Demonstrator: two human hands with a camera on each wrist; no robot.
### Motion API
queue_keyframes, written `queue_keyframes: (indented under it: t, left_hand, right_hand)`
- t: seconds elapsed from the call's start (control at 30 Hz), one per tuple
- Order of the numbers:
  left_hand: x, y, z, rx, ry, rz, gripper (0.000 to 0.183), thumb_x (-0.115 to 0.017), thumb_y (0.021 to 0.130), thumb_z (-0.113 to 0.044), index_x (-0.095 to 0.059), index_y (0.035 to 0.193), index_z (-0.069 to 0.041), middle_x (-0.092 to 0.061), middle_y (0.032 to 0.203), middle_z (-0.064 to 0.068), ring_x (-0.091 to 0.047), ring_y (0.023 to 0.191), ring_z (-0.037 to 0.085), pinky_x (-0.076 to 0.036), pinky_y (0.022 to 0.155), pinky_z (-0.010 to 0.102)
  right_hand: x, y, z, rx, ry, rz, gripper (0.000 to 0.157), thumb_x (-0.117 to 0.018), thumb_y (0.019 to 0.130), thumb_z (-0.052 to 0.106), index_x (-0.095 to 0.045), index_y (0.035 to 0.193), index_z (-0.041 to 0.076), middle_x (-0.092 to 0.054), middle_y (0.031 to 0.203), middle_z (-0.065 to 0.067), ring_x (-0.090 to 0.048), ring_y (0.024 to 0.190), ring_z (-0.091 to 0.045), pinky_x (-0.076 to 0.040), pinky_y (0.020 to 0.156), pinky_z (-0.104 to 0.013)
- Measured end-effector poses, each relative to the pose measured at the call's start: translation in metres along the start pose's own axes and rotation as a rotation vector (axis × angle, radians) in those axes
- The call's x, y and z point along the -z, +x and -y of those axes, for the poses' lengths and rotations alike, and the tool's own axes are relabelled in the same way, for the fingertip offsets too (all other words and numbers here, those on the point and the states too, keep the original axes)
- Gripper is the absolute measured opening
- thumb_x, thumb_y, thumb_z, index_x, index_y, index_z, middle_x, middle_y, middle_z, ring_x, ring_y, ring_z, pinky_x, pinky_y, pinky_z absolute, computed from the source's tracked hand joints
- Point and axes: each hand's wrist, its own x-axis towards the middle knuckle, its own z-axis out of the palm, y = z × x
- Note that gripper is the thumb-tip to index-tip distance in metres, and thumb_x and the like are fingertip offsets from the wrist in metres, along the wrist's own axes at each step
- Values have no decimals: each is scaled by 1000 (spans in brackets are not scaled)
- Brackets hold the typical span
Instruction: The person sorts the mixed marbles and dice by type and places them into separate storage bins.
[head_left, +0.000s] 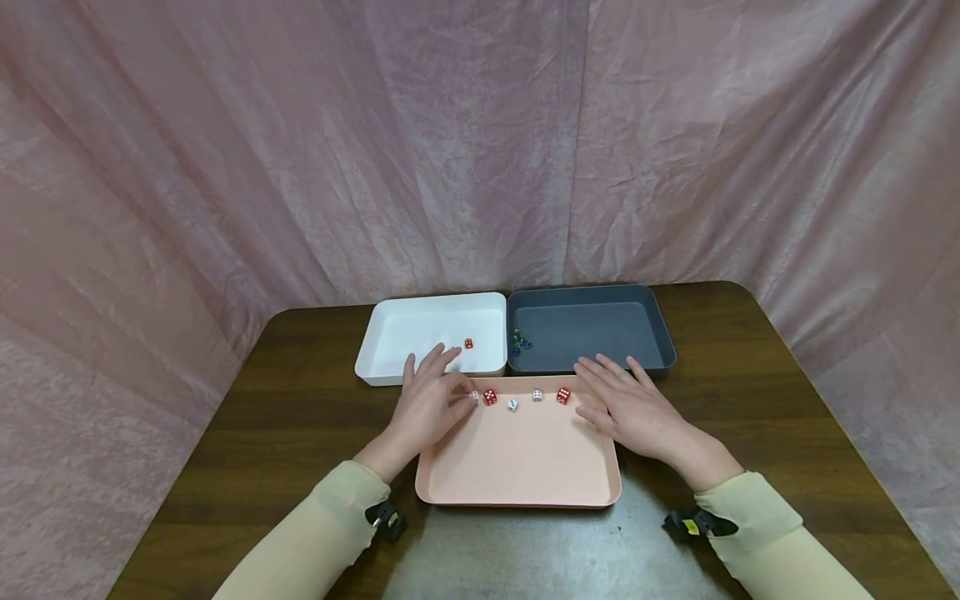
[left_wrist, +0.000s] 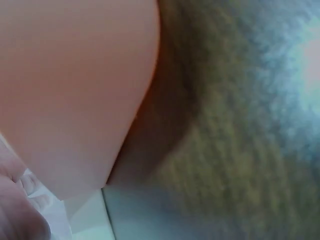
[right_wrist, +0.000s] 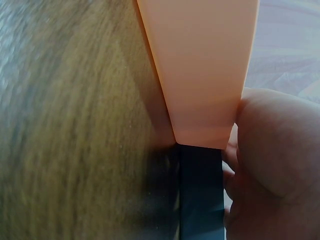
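At the pink tray's upper left corner, my left hand (head_left: 430, 408) pinches a white die (head_left: 474, 395) between thumb and index finger, its other fingers spread toward the white tray. Along the far side of the pink tray (head_left: 517, 467) lie a red die (head_left: 490, 397), a white die (head_left: 512, 406), another white die (head_left: 537, 395) and a second red die (head_left: 563, 396). My right hand (head_left: 633, 412) is held over the tray's right edge, fingers straight and holding nothing; its fingertips reach toward the dark tray. In the right wrist view, the right hand (right_wrist: 280, 150) shows beside the pink tray's wall.
Behind the pink tray stand a white tray (head_left: 408, 312) with a red die (head_left: 468, 343) in it and a dark grey tray (head_left: 600, 321) holding several small green and blue glassy pieces (head_left: 519, 341). All are on a wooden table (head_left: 300, 400); a pink curtain (head_left: 480, 150) hangs behind.
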Motion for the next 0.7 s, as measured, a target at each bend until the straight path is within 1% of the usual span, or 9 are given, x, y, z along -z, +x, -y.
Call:
queue_keyframes:
  t: [0.13, 0.23, 0.5, 0.63, 0.7]
  left_hand:
    - [6, 1, 0, -2, -26, -13, 16, -96, 89, -25, -81, 92, -20, -59, 159, 18, -38, 159, 46, -16, 123, 81]
    - [11, 2, 1, -13, -38, -37, 17, -97, 88, -24, -81, 93, -18, -59, 158, 20, -38, 158, 47, -15, 123, 82]
    - [19, 7, 8, -52, -18, -113, 17, -96, 88, -17, -79, 91, -18, -60, 157, 22, -41, 156, 49, -19, 121, 84]
    - [24, 11, 12, -41, -21, -126, 17, -95, 90, -18, -79, 91, -18, -58, 158, 21, -40, 157, 47, -19, 122, 83]
    - [26, 14, 13, -27, -28, -119, 15, -94, 91, -18, -79, 93, -18, -57, 160, 20, -39, 158, 47, -17, 123, 82]
  right_hand:
    - [0, 0, 0, 1, 1, 0, 69, -62, 114, 41, -42, 170, 6, -40, 175, -14, -28, 165, -39, -10, 131, -69]
    - [0, 0, 0, 2, 2, -2, 70, -63, 114, 41, -42, 170, 5, -40, 175, -14, -28, 165, -40, -10, 131, -69]
    - [-1, 0, -1, 4, 4, -1, 70, -62, 114, 41, -41, 170, 6, -39, 176, -14, -28, 165, -40, -9, 130, -69]
    - [-1, 0, -1, 5, 3, -3, 69, -62, 114, 41, -41, 170, 6, -39, 176, -14, -28, 165, -40, -9, 130, -69]
    - [-1, 0, -1, 4, 2, -2, 69, -62, 114, 41, -41, 170, 6, -39, 176, -14, -28, 165, -40, -9, 130, -69]
